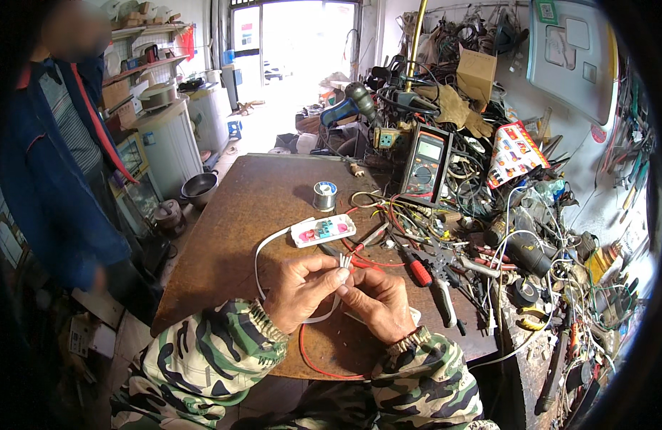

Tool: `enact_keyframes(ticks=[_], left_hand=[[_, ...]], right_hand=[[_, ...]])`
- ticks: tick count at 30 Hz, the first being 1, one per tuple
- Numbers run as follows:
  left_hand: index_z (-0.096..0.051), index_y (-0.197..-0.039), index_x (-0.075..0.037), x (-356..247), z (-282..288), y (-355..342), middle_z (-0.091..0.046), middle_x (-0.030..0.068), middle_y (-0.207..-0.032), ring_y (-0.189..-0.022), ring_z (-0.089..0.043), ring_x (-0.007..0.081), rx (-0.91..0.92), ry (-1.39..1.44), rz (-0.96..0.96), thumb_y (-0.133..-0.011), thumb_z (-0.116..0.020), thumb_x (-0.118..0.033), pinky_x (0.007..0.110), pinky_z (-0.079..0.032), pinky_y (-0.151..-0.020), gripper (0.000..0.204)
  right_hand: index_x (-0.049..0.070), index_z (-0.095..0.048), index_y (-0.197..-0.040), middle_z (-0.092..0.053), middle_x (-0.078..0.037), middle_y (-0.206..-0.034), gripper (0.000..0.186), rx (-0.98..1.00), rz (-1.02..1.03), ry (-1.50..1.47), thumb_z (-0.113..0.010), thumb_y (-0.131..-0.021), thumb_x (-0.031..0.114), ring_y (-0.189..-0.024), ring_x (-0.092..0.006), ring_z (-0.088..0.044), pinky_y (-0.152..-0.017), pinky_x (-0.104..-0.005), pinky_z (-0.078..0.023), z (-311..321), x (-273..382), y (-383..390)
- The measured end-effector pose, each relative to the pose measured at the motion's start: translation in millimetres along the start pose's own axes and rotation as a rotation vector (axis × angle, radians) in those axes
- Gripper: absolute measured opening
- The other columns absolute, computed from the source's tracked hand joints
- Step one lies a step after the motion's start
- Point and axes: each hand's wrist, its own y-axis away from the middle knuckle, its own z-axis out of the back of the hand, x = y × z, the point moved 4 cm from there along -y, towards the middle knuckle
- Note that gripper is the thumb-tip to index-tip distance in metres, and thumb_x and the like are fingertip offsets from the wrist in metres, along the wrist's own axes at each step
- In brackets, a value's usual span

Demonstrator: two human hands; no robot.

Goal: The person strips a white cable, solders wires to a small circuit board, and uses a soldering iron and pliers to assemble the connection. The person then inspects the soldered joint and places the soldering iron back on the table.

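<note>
Just above the table, my left hand [302, 287] pinches the end of a white cable [260, 264], with several thin white wire ends [344, 261] standing up between the fingertips. The fingers of my right hand [380, 304] are closed against the same wires, thumb beside the left thumb. Beyond my hands lies an opened white power strip [323, 231] with pink and teal parts inside; the cable curves from its left end toward me. A white piece [415, 315] shows partly from under my right hand. A red test lead [303, 344] loops on the table below my hands.
A solder spool [324, 196] stands behind the strip. Wire strippers [443, 290], a red-handled screwdriver [419, 272] and a multimeter [425, 163] lie to the right, against heaped cables and tools. A person in a blue jacket [59, 193] stands at the left of the wooden table [252, 186].
</note>
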Motion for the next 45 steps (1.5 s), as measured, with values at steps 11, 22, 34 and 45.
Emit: enact_keyframes(ticks=[11,22,34,45], left_hand=[[-0.068,-0.107,0.007,-1,0,-1,-0.070,0.0046,-0.092,-0.086,-0.063,0.0082,0.032,-0.042,0.019,-0.097,-0.065,-0.012,0.023,-0.051,-0.079,0.022],[-0.064,-0.105,-0.002,-3,5,0,-0.066,0.0039,-0.091,-0.077,-0.064,0.0115,-0.087,0.133,0.091,-0.100,-0.062,-0.022,0.025,-0.054,-0.069,0.021],[-0.060,-0.105,-0.004,2,8,-8,-0.059,0.0003,-0.084,-0.067,-0.051,0.0047,-0.190,0.081,0.134,-0.103,-0.053,-0.022,0.019,-0.041,-0.055,0.020],[-0.060,-0.108,-0.002,-2,8,-11,-0.059,0.0010,-0.089,-0.072,-0.049,0.0044,-0.088,0.114,0.024,-0.103,-0.054,-0.022,0.019,-0.040,-0.060,0.022]], right_hand=[[0.001,-0.071,-0.093,-0.063,0.005,-0.079,0.011,-0.007,0.038,0.017,-0.071,-0.095,0.012,-0.071,-0.0037,-0.052,-0.062,-0.0219,-0.043,1,-1,-1],[0.001,-0.065,-0.079,-0.063,0.000,-0.070,0.027,-0.210,0.172,-0.100,-0.063,-0.100,0.019,-0.061,-0.0063,-0.054,-0.055,-0.0239,-0.044,11,0,-2],[-0.001,-0.066,-0.083,-0.061,0.001,-0.070,0.022,-0.373,0.259,0.002,-0.066,-0.098,0.015,-0.062,-0.0052,-0.052,-0.056,-0.0228,-0.043,30,17,1],[-0.002,-0.054,-0.131,-0.062,-0.023,-0.115,0.070,-0.036,0.308,1.225,-0.082,-0.075,0.030,-0.107,-0.0415,-0.059,-0.094,-0.0474,-0.046,37,43,60]])
